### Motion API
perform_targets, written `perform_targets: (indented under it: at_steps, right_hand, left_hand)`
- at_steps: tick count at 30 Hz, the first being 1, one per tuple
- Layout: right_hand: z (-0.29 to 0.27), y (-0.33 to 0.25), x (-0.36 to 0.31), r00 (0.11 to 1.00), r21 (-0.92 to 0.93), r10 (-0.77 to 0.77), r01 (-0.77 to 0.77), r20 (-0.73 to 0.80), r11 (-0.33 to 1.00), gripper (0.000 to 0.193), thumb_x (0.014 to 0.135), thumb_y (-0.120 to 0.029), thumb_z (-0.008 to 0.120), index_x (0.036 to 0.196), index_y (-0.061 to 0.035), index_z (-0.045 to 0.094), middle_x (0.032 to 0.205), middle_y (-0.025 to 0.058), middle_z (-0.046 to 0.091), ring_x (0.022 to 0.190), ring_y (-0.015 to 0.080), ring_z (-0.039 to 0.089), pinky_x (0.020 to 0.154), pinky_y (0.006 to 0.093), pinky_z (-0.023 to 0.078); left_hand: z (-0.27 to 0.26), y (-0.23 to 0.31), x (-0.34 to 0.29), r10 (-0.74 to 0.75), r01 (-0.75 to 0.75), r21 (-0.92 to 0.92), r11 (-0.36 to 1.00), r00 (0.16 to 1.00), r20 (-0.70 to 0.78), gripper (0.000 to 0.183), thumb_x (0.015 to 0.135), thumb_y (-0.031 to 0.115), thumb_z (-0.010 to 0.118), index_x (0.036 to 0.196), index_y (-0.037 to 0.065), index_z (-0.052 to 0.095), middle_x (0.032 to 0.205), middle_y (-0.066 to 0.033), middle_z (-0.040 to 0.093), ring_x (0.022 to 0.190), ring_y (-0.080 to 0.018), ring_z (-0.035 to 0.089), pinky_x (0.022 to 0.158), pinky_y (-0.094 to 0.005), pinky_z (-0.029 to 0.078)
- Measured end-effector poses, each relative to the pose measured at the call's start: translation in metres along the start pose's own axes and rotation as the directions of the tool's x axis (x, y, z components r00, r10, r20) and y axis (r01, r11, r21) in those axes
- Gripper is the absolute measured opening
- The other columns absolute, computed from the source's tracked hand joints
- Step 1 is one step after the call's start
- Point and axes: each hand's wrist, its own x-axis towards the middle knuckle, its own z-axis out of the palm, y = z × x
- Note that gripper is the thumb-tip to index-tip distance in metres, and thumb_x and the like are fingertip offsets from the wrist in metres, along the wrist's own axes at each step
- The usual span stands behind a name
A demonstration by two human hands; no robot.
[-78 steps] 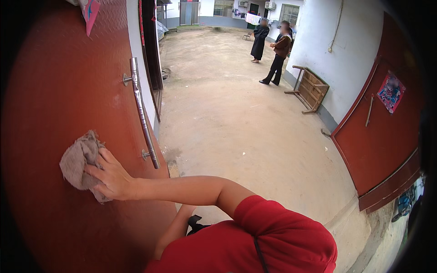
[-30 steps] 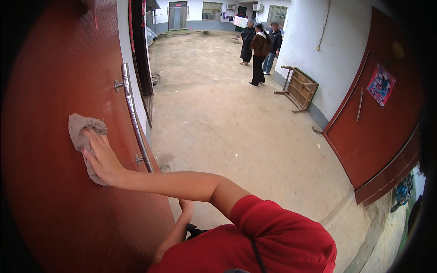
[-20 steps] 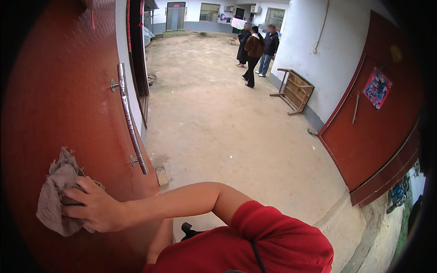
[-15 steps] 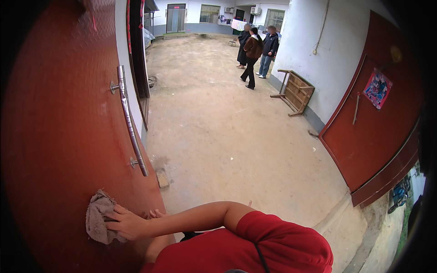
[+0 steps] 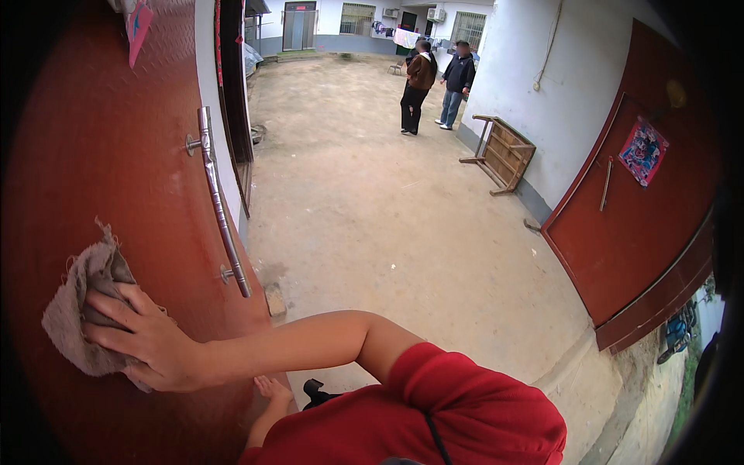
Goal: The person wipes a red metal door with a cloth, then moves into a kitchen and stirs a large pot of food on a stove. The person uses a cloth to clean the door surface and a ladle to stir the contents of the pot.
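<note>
My right hand reaches across to the left and presses a ragged grey-brown cloth on the red door. Its fingers are partly tucked into the cloth's folds. Lower down, my left hand lies by the door's near edge with its fingers stretched out and nothing seen in them. A long metal pull handle is fixed to this door, above and right of the cloth.
Opposite stands another red door leaf with a colourful poster. A wooden table lies on its side by the white wall. A brick sits by the near door's foot. Two people stand farther off in the yard.
My right hand has moved the cloth up and left across the door. More of my left hand shows by the door's edge. The people in the yard have shifted; one is now hidden.
</note>
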Motion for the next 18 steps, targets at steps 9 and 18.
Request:
perform_targets:
  at_steps: [9,18]
  right_hand:
    - [0.04,0.05,-0.142,0.89,-0.092,0.44,-0.432,0.121,0.897,0.054,0.087,-0.014,0.061,0.136,0.0,0.041,0.147,0.0262,0.033,0.138,0.0501,0.024,0.116,0.0541,0.02]
    - [-0.017,0.04,0.111,0.965,0.051,0.119,-0.11,-0.234,0.993,0.053,0.094,-0.013,0.049,0.142,0.0038,0.035,0.148,0.027,0.033,0.126,0.0413,0.035,0.106,0.0465,0.034]
  left_hand:
    - [-0.013,-0.014,-0.005,0.066,-0.067,0.007,0.998,0.995,0.081,0.074,0.081,0.04,0.061,0.143,0.002,0.045,0.161,-0.0231,0.008,0.15,-0.0363,-0.009,0.119,-0.0435,-0.011]
    - [-0.037,-0.01,-0.014,0.027,-0.043,0.093,0.995,0.986,0.164,0.068,0.089,0.042,0.053,0.147,0.007,0.042,0.162,-0.0223,0.007,0.149,-0.0386,-0.01,0.118,-0.0458,-0.012]
